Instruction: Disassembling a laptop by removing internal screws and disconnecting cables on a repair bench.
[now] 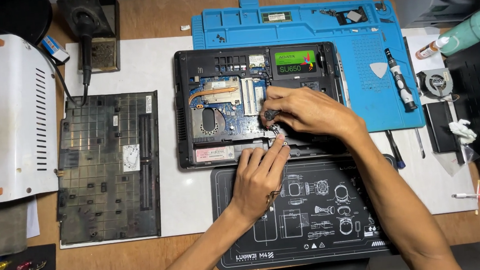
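Head view: laptop [209, 106] under right hand [306, 110] w/ screwdriver [271, 115].

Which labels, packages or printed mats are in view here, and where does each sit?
Drive label: rectangular, black and green, top right of the open laptop.
White sticker: on the dark removed cover, left.
Pale sticker: laptop's lower left edge.
Black mat: white line drawings, under the left hand.

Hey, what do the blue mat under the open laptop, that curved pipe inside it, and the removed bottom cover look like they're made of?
Blue mat: likely silicone rubber; matte, with moulded compartments and a soft-looking rim.
Curved pipe: looks like copper, going by its orange metallic sheen.
Removed bottom cover: probably moulded plastic; dull black, ribbed grid inside, dusty.
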